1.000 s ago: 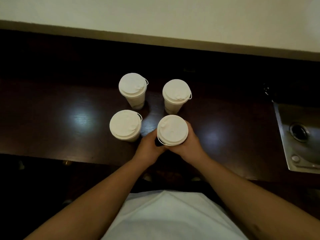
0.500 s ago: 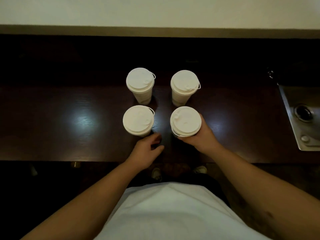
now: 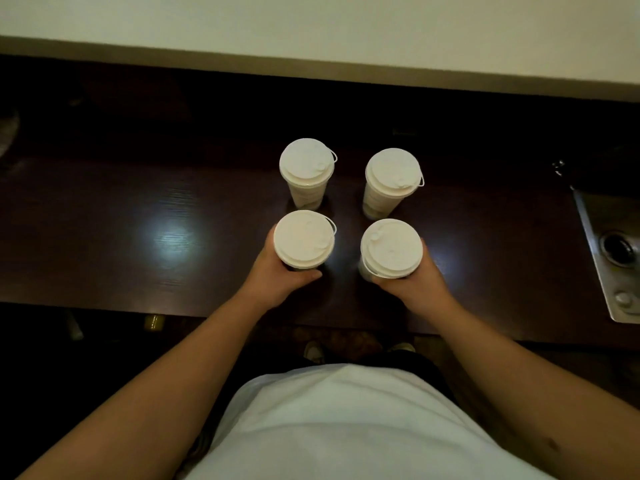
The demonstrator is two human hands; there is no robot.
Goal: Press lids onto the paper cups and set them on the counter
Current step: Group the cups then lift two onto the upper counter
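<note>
Both hands on the near cups

Since a moment ago, my left hand (image 3: 277, 277) has come off the tabletop (image 3: 138, 237) and is now wrapping around the near-left cup (image 3: 304, 239), where before it was lying free beside it. My right hand (image 3: 412, 287) is staying clamped on the near-right cup (image 3: 391, 248), fingers curling round its far side. Both cups are standing upright on the dark tabletop with white lids pressed on. I am keeping the hands apart, one cup in each. Behind them the far-left cup (image 3: 307, 166) and far-right cup (image 3: 393, 174) are standing lidded and untouched, well apart from each other. A steel sink (image 3: 613, 258) is sitting at the right edge
</note>
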